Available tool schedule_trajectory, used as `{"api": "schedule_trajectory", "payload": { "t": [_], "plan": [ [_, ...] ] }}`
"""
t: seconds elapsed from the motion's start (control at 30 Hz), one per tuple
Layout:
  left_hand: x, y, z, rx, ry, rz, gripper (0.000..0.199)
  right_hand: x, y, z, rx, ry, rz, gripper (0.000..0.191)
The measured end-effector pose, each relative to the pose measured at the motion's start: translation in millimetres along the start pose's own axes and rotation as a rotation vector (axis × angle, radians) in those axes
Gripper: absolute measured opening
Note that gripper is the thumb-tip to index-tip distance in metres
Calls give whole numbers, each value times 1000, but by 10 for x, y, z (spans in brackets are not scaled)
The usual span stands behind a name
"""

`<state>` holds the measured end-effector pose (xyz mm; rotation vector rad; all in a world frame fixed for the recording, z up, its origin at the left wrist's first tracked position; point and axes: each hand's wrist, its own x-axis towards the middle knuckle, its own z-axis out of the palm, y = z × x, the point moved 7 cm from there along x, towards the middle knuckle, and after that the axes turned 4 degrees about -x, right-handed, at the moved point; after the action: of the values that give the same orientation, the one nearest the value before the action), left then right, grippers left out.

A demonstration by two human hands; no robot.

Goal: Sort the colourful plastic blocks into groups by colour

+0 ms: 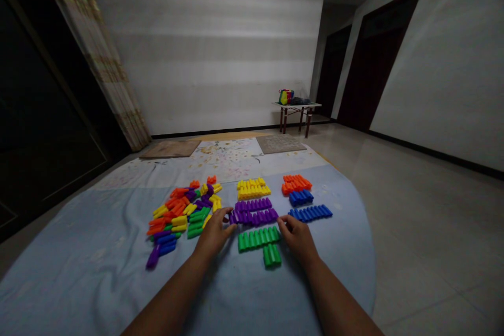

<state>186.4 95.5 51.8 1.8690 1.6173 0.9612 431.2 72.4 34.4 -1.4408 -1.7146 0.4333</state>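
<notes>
Purple pieces point(254, 211) lie in rows between the two hands. My left hand point(214, 231) is at the left end of the lower purple row, its thumb and fingers apart around that end. At the row's right end is my right hand point(296, 236), fingers curled with the tips close together; whether they grip anything is too small to tell. Green pieces point(258, 239) form a row just below, with a few more under its right part. Yellow pieces point(253, 189) lie above the purple ones. Orange pieces point(296, 184) and blue pieces point(311, 213) are grouped at the right.
A mixed-colour pile point(177, 207) spreads left of my left hand on the blue cloth point(118, 273). Two flat mats, one brown point(171, 149) and one grey point(281, 144), lie at the far edge. A small table point(297, 105) with bags stands by the wall.
</notes>
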Motion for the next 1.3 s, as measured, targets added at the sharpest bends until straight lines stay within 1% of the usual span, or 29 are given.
{"api": "schedule_trajectory", "payload": {
  "t": [0.13, 0.23, 0.3, 0.37, 0.47, 0.53, 0.77, 1.07, 1.23, 1.3],
  "plan": [
    [-26, 304, -7, -34, 75, 138, 40, 6, -2, 12, 2, -10, 0, 33],
    [-10, 384, 92, 10, 60, 167, 39, 7, 0, 14, 4, -10, 8, 32],
    [14, 350, 173, 49, 23, 152, 39, 9, 5, 15, 8, -11, 13, 31],
    [35, 270, 238, 63, -11, 113, 39, 12, 10, 17, 11, -11, 12, 31],
    [48, 162, 296, 10, -46, 59, 40, 14, 20, 22, 11, -12, 12, 32],
    [50, 131, 318, -21, -56, 40, 41, 13, 24, 28, 13, -15, 13, 33],
    [68, 169, 348, -40, -37, 27, 40, 9, 19, 25, 21, -11, 14, 36],
    [73, 151, 354, -72, -42, 67, 40, 9, 4, 14, 17, -23, 16, 35],
    [17, 177, 354, -68, -21, 79, 42, -16, 10, 11, 10, -43, 19, 38],
    [-31, 211, 319, -63, -9, 70, 44, -18, 28, 14, 12, -55, 29, 39]
  ]
}}
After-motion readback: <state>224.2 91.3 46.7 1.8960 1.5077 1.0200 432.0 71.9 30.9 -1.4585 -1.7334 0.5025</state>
